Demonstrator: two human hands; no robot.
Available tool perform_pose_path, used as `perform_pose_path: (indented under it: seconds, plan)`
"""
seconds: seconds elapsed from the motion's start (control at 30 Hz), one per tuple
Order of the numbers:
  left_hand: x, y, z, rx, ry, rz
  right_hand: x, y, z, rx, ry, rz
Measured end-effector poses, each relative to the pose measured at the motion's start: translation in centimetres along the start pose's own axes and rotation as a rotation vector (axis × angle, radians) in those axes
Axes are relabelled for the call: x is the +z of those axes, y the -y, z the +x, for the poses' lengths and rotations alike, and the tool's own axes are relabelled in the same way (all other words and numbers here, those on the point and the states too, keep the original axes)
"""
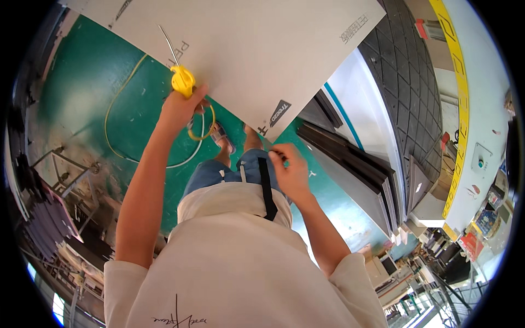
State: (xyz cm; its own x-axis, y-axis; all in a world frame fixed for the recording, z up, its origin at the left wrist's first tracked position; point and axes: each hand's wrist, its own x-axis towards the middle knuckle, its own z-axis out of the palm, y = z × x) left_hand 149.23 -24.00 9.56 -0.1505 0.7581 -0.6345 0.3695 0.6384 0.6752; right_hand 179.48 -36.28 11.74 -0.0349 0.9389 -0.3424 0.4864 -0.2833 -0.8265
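1. Yellow hose [117,117] loops over the green floor [82,87] at left.
2. Left hand [180,106] is closed around the yellow air gun [182,80], its nozzle on the white panel [257,49] at upper centre.
3. Right hand [291,170], fingers curled, pinches at the panel's lower corner.
4. Dark sheets [355,175] are stacked at right.

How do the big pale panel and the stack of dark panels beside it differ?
The pale panel is off-white, a single sheet lying under the left hand; the dark panels are grey-black, several stacked, untouched. Both are flat, rectangular sheets above the green floor.
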Motion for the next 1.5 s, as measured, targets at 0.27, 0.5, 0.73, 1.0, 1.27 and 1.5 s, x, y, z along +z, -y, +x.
perform_pose_path:
  seconds: [0.27,0.5,0.73,1.0,1.27,1.5]
  plan:
    - [-9.8,-0.2,-8.1,0.121,-0.477,0.788,-5.1,-4.4,2.6,0.15,-0.219,0.281]
    - [-12.2,-5.2,-12.5,0.118,0.008,0.989,-6.0,-2.2,6.6,0.173,-0.224,0.357]
    - [-12.4,-8.1,-10.4,0.32,0.641,1.237,-2.9,2.6,9.3,0.28,-0.281,0.499]
    - [-24.2,-13.0,-3.6,0.614,0.688,1.175,7.8,10.0,12.4,0.305,-0.445,0.661]
    - [-29.0,-15.7,3.8,0.712,0.338,1.015,8.3,17.3,23.6,0.143,-0.672,0.693]
    - [-24.9,-25.1,10.0,0.664,0.58,1.083,-0.4,13.4,33.1,0.132,-1.051,0.29]
